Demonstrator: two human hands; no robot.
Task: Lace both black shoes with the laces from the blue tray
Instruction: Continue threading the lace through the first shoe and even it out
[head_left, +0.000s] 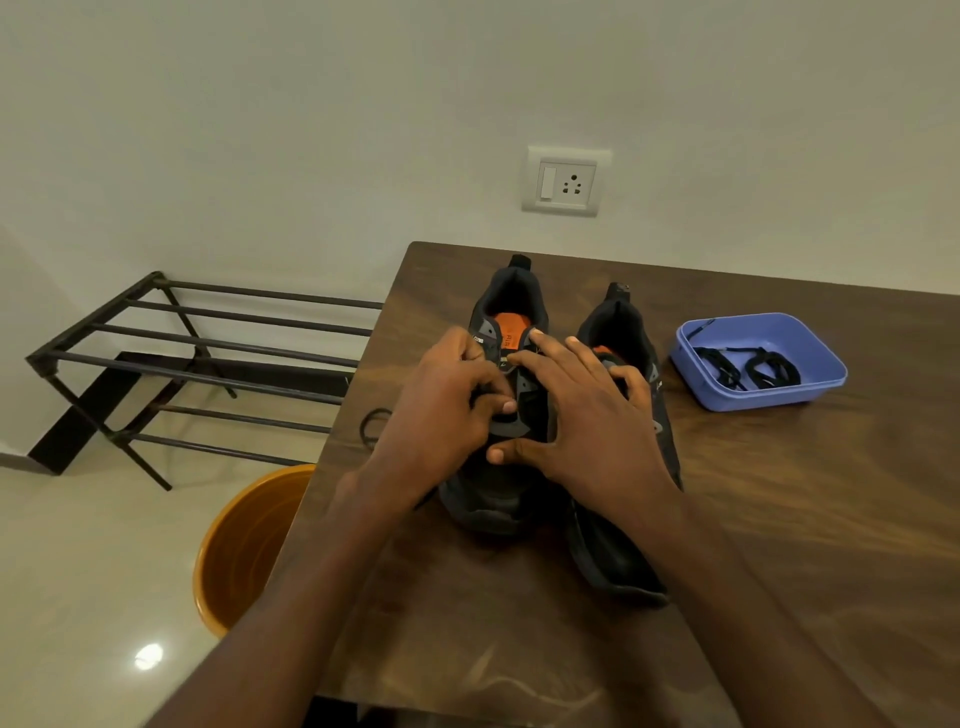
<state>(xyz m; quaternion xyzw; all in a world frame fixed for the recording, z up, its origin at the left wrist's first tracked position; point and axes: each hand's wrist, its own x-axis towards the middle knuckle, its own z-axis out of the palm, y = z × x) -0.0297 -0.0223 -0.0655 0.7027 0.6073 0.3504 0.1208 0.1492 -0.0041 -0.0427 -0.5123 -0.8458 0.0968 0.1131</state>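
On the table (779, 519), both hands work the left shoe (511, 306), the right shoe (618, 561) just beside it
The lace (371, 423) trailing off the table edge could snag or slip out of an eyelet; a second lace (748, 366) waits in the tray (826, 382). Right hand (597, 415) spreads open, steadying the tongue; left hand (447, 410) curls, seemingly pinching the lace

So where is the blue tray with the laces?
In the head view, the blue tray sits on the wooden table, on the person's right, just beyond the right-hand black shoe, with black laces inside.
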